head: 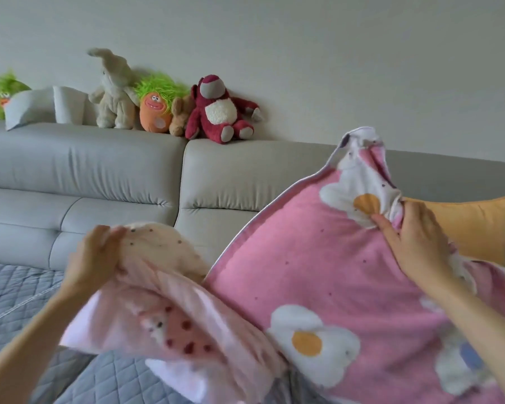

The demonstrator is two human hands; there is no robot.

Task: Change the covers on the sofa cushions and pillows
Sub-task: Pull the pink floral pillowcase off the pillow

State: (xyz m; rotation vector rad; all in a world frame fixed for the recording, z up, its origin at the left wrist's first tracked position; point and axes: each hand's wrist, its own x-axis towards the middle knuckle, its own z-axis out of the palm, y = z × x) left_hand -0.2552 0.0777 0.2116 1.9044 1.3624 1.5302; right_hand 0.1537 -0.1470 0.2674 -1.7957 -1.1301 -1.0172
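Currently: pink flowered cover (327, 258), held up above sofa seat, likely to bring its corner square. Right hand (414, 231) pinching cover's upper corner; left hand (95, 258) grasping bunched pale dotted fabric (164, 252), probably to keep the two apart. Behind: yellow cushion (475, 223) against grey sofa (99, 170); plush toys (216, 109) along backrest, out of the way.

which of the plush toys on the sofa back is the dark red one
The red bear, the rightmost toy in the row. Next to it are a small tan plush and an orange, green-haired one; the tall rabbit is beige.
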